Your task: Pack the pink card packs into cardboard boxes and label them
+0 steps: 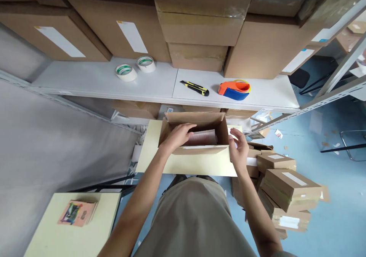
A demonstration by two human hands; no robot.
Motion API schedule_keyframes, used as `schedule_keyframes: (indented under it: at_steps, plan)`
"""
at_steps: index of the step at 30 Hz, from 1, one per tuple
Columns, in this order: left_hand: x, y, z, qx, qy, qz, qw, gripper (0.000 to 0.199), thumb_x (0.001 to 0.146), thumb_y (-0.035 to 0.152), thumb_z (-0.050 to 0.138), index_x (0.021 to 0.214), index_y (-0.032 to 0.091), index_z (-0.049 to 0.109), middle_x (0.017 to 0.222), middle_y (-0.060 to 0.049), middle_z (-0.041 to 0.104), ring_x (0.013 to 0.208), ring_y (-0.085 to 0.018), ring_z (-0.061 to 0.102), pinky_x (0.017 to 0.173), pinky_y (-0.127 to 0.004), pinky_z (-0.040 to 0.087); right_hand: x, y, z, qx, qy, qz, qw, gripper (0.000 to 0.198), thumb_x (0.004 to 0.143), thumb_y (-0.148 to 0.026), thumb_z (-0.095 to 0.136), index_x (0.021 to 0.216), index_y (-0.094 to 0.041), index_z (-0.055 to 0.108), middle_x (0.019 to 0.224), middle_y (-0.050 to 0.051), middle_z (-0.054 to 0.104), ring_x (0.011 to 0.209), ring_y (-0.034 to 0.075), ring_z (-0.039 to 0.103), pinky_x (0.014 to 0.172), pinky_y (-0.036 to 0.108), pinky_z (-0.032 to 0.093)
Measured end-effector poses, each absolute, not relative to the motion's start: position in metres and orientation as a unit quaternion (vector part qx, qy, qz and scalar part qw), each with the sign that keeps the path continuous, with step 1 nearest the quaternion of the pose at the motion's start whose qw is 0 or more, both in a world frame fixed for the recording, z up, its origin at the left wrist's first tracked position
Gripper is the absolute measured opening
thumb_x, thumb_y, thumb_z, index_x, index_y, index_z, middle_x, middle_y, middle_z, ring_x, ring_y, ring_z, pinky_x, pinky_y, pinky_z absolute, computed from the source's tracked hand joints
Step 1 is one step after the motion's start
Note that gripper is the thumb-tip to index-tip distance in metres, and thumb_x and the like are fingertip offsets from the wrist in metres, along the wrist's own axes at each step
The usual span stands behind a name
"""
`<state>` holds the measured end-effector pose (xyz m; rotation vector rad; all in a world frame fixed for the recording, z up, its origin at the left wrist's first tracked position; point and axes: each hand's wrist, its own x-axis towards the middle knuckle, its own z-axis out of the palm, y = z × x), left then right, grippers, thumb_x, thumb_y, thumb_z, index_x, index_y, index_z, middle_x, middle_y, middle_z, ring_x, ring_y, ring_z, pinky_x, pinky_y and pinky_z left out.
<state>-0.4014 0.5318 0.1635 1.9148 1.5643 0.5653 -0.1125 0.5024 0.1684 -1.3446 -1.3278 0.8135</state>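
An open cardboard box (197,150) sits on a pale yellow table (188,168) in front of me, its top flaps raised or folded outward. Inside lies a pinkish stack that looks like books or booklets (203,137), toward the right part of the box. My left hand (178,136) reaches over the near left side into the box, fingers stretched out at the left end of the stack; the fingertips' contact is partly hidden. At the box's right end is my right hand (239,148), fingers apart and curved, thumb close to the outer wall, holding nothing visible.
A grey shelf (160,82) ahead carries two tape rolls (126,72), a yellow-black utility knife (195,88), an orange-blue tape dispenser (234,89) and large cartons (197,28). Closed boxes (290,188) pile up at right. Pink books (77,212) lie on a side table (94,226).
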Motion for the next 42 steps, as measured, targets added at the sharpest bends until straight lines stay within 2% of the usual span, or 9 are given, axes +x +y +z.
schedule_keyframes:
  at_steps: [8,15,21,24,28,30,34,37,42]
  plan:
    - [-0.46,0.457,0.165,0.567,0.714,0.396,0.111,0.044,0.104,0.039,0.065,0.144,0.023,0.068,0.148,-0.014,0.069,0.141,-0.034,0.063,0.125,-0.051,0.047,-0.078,0.525,0.142,-0.613,-0.555,0.338,0.45,0.053,0.1,-0.061,0.065,0.132,-0.019,0.073,0.14,0.019,0.073,0.126,0.029,0.071,0.105,0.048,0.061]
    - [-0.471,0.408,0.136,0.497,0.706,0.397,0.312,0.059,0.104,0.062,0.058,0.148,0.023,0.061,0.153,-0.015,0.067,0.137,-0.03,0.068,0.112,-0.046,0.06,-0.075,0.511,0.139,-0.554,-0.598,0.464,0.346,0.056,0.101,-0.066,0.064,0.137,-0.023,0.074,0.142,0.016,0.075,0.13,0.034,0.072,0.109,0.051,0.059]
    - [-0.456,0.404,0.138,0.556,0.687,0.339,0.323,0.066,0.099,0.061,0.067,0.154,0.026,0.057,0.154,-0.013,0.067,0.144,-0.031,0.064,0.123,-0.049,0.05,-0.085,0.503,0.138,-0.506,-0.678,0.47,0.249,0.074,0.087,-0.063,0.085,0.15,-0.029,0.065,0.148,0.011,0.073,0.137,0.033,0.068,0.12,0.053,0.053]
    - [-0.466,0.411,0.136,0.559,0.685,0.318,0.343,0.073,0.1,0.063,0.065,0.16,0.024,0.05,0.148,-0.014,0.072,0.138,-0.031,0.069,0.114,-0.045,0.056,-0.085,0.51,0.134,-0.52,-0.681,0.461,0.23,0.073,0.094,-0.061,0.077,0.156,-0.028,0.059,0.137,0.011,0.078,0.13,0.032,0.072,0.116,0.053,0.054]
    - [-0.483,0.427,0.122,0.556,0.7,0.269,0.359,0.074,0.103,0.063,0.06,0.162,0.02,0.048,0.12,-0.014,0.082,0.104,-0.031,0.081,0.089,-0.04,0.063,-0.086,0.524,0.124,-0.565,-0.687,0.42,0.18,0.069,0.097,-0.063,0.069,0.153,-0.024,0.061,0.113,0.01,0.082,0.105,0.031,0.077,0.098,0.049,0.061]
    - [-0.488,0.437,0.112,0.568,0.715,0.255,0.319,0.075,0.101,0.057,0.066,0.164,0.019,0.046,0.116,-0.014,0.081,0.105,-0.033,0.08,0.092,-0.043,0.063,-0.09,0.531,0.116,-0.6,-0.687,0.372,0.173,0.069,0.093,-0.064,0.072,0.147,-0.023,0.064,0.112,0.011,0.079,0.096,0.03,0.075,0.092,0.048,0.062]
    - [-0.492,0.458,0.097,0.581,0.739,0.271,0.207,0.111,0.088,0.041,0.086,0.175,0.016,0.023,0.161,-0.027,0.054,0.149,-0.045,0.055,0.119,-0.059,0.05,-0.1,0.543,0.1,-0.645,-0.687,0.274,0.195,0.074,0.087,-0.066,0.076,0.146,-0.022,0.064,0.134,0.019,0.069,0.12,0.037,0.069,0.103,0.056,0.058]
    - [-0.492,0.474,0.098,0.616,0.7,0.294,0.212,0.135,0.083,0.032,0.091,0.178,0.024,-0.004,0.181,-0.025,0.025,0.165,-0.044,0.034,0.128,-0.06,0.041,-0.103,0.55,0.095,-0.64,-0.665,0.327,0.206,0.102,0.086,-0.068,0.076,0.168,-0.022,0.039,0.146,0.021,0.064,0.124,0.038,0.069,0.1,0.056,0.061]
    - [-0.491,0.483,0.109,0.669,0.646,0.303,0.21,0.132,0.085,0.029,0.089,0.178,0.031,-0.005,0.181,-0.02,0.025,0.167,-0.04,0.03,0.131,-0.055,0.04,-0.099,0.548,0.101,-0.604,-0.674,0.35,0.241,0.122,0.084,-0.071,0.08,0.178,-0.029,0.014,0.159,0.023,0.056,0.118,0.036,0.074,0.097,0.056,0.064]
